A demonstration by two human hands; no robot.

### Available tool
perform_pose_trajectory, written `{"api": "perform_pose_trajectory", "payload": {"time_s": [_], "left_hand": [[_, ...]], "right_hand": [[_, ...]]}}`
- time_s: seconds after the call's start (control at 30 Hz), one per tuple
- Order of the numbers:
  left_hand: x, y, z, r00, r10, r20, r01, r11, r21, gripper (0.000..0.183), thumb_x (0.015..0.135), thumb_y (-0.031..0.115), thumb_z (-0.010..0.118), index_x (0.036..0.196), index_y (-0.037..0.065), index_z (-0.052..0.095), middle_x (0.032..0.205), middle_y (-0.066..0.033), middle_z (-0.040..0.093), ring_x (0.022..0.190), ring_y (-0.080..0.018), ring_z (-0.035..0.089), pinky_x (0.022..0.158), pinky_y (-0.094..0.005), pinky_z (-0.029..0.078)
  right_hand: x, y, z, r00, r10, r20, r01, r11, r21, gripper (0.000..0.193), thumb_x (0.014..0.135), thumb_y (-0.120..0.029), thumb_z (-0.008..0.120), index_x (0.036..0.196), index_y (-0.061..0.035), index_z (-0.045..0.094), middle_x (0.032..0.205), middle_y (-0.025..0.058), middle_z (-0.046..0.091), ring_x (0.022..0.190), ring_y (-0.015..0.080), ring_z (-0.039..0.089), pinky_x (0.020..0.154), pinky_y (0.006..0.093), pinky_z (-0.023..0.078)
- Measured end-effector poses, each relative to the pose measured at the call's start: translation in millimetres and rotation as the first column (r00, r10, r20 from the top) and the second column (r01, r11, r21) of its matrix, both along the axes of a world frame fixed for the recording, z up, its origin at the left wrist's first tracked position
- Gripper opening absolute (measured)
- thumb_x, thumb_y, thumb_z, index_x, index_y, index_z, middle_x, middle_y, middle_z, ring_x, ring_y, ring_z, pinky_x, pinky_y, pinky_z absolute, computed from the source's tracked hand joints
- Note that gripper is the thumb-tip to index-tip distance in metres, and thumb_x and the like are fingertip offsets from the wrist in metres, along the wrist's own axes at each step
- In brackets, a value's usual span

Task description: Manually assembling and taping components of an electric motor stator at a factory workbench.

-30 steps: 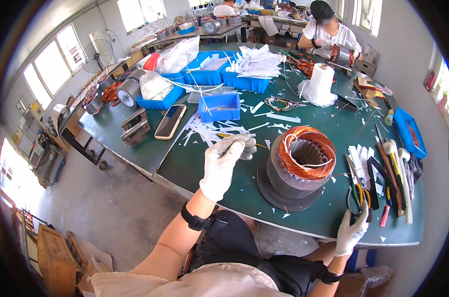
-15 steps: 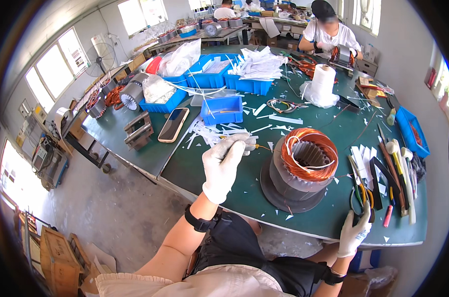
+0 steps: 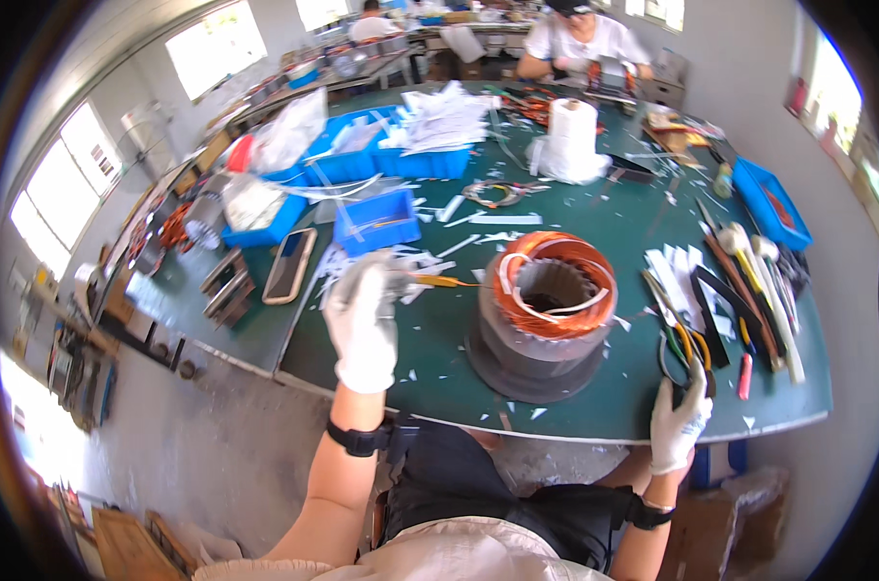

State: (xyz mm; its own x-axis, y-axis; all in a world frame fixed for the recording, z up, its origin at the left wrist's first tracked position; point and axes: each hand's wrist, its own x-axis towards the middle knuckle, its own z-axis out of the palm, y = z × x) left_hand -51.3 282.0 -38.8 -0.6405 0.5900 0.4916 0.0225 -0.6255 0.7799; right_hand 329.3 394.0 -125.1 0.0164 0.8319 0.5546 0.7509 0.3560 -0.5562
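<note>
My left hand, in a white glove, is closed on a thin yellow sleeve. From its tip a fine copper wire runs to the stator. That stator, a grey ribbed core with orange copper windings and white cord, stands upright on a dark round base. My right hand, also gloved, has its fingers round the handle ends of pliers with yellow-orange grips at the table's right front. Their jaws point away from me among other tools.
Hammers, black shears and white paper strips lie at the right. A phone, a metal block and a small blue bin are left. Behind stand a white spool and blue bins; a co-worker sits opposite.
My left hand has drawn left, away from the stator, and more of the yellow sleeve shows. My right hand stays at the pliers. The whole view has shifted.
</note>
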Motion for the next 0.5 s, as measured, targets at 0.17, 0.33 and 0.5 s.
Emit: {"api": "perform_pose_trajectory", "payload": {"time_s": [0.17, 0.33, 0.5], "left_hand": [[-23.2, -5.0, -8.2, 0.947, 0.045, 0.319, -0.085, 0.990, 0.114, 0.038, 0.101, 0.022, 0.058, 0.133, 0.003, 0.057, 0.121, -0.0111, 0.065, 0.108, -0.0209, 0.062, 0.092, -0.0338, 0.049], [6.6, -11.5, -15.3, 0.952, -0.286, -0.106, 0.208, 0.863, -0.461, 0.082, 0.086, 0.025, 0.073, 0.153, -0.002, 0.033, 0.153, -0.0177, 0.041, 0.143, -0.0331, 0.038, 0.119, -0.0470, 0.030], [45.2, 47.4, 12.6, 0.879, -0.353, -0.319, 0.212, 0.891, -0.402, 0.059, 0.099, 0.022, 0.062, 0.147, -0.005, 0.042, 0.151, -0.0201, 0.043, 0.138, -0.0346, 0.045, 0.116, -0.0439, 0.033]], "right_hand": [[-0.6, 2.3, 7.5, 1.000, 0.005, 0.005, -0.005, 1.000, 0.027, 0.049, 0.082, -0.004, 0.070, 0.130, -0.0019, 0.059, 0.120, 0.0241, 0.062, 0.110, 0.0429, 0.058, 0.097, 0.0474, 0.045], [-21.6, -19.2, 55.8, 0.857, 0.179, -0.483, -0.272, 0.953, -0.130, 0.044, 0.086, -0.011, 0.067, 0.128, 0.0007, 0.061, 0.117, 0.0136, 0.063, 0.109, 0.0224, 0.057, 0.095, 0.0333, 0.046], [-67.3, 32.1, 108.8, 0.769, 0.527, -0.362, -0.590, 0.803, -0.085, 0.043, 0.090, -0.005, 0.058, 0.132, 0.0004, 0.059, 0.114, 0.0093, 0.063, 0.085, 0.0144, 0.059, 0.084, 0.0297, 0.050]]}}
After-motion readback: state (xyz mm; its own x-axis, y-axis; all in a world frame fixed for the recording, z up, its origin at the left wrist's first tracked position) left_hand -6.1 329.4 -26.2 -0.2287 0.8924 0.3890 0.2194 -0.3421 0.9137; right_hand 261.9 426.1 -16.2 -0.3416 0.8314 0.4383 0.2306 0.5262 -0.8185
